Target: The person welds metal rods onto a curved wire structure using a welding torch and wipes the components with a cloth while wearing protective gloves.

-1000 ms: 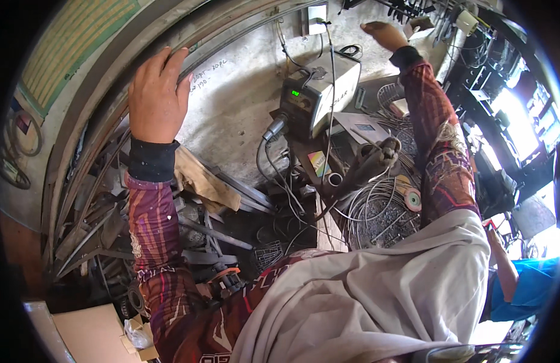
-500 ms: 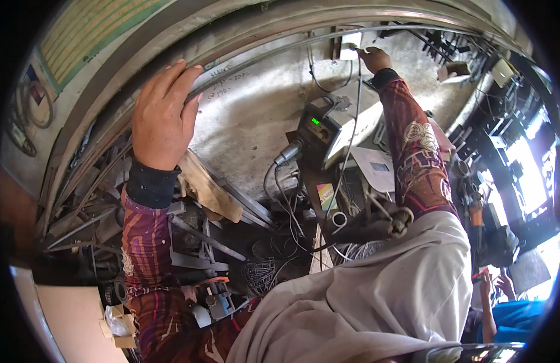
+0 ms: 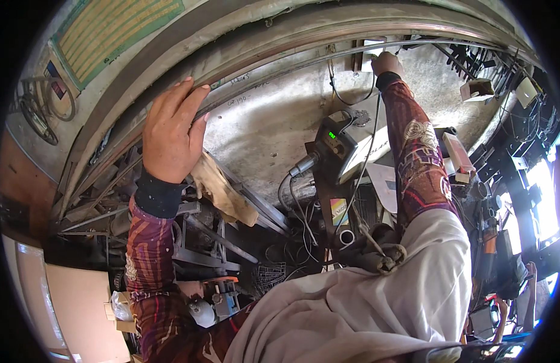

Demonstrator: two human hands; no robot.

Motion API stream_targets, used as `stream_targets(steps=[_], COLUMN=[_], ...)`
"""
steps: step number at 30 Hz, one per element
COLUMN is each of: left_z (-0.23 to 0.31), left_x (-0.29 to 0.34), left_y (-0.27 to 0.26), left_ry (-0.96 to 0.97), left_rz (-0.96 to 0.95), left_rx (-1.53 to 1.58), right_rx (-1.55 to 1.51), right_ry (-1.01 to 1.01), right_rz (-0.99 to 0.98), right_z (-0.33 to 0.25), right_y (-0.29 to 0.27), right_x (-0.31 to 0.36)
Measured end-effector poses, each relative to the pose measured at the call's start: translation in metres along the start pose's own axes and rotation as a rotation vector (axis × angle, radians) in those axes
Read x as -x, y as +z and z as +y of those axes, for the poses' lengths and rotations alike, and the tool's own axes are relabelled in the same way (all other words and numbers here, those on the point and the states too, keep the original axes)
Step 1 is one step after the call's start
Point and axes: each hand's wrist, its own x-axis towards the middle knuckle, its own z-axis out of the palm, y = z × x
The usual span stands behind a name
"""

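Observation:
My left hand point(image 3: 173, 133) is open, fingers stretched out, against the long metal bars point(image 3: 256, 69) that run along the wall. Farther off to the right, my right hand point(image 3: 387, 63) is closed just beside a white box point(image 3: 375, 43) on the wall. Its back faces me and hides whatever the fingers grip. A thin dark cable point(image 3: 371, 142) runs up to this hand. Between my arms sits a dark box-shaped machine point(image 3: 337, 145) with a lit green display and a thick cable plugged into its front. Below my left hand lies a tan work glove point(image 3: 224, 190).
Metal bars and scrap point(image 3: 195, 239) are piled at the left. A small clamp-like tool point(image 3: 222, 296) lies by my left forearm. Grey cloth point(image 3: 352, 302) covers my lap. An open carton point(image 3: 476, 91) stands at far right. Another person's arms point(image 3: 530, 290) show at lower right.
The whole view has shifted slightly, so most things sit lower and farther right. My right hand has turned, and its fingers are now hidden beside the white box. My left hand stays at the bars.

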Motion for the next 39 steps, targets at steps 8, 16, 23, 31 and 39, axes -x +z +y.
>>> stream_targets(steps=[8,16,23,31,39], left_z=[-0.004,-0.036,-0.027,0.091,0.194], left_x=[0.0,-0.003,-0.008,0.12,0.318], left_y=[0.02,0.015,-0.006,0.04,0.081], left_ry=[0.021,0.155,0.205,0.476,-0.147], left_rz=[0.003,-0.07,0.118,0.698,-1.053], left_rx=[-0.008,-0.104,-0.189,1.109,1.568], right_rx=[0.057,-0.067,0.279,-0.093,-0.504], right_ry=[-0.189,-0.441,-0.5,-0.035,0.492], right_rz=[-0.009,0.052,0.065,-0.18,0.032], right_z=[0.047,0.103,0.184,0.19,0.191], right_y=[0.018,-0.107,-0.266,-0.332,-0.394], right_x=[-0.028,0.072,0.251,0.453,0.615])
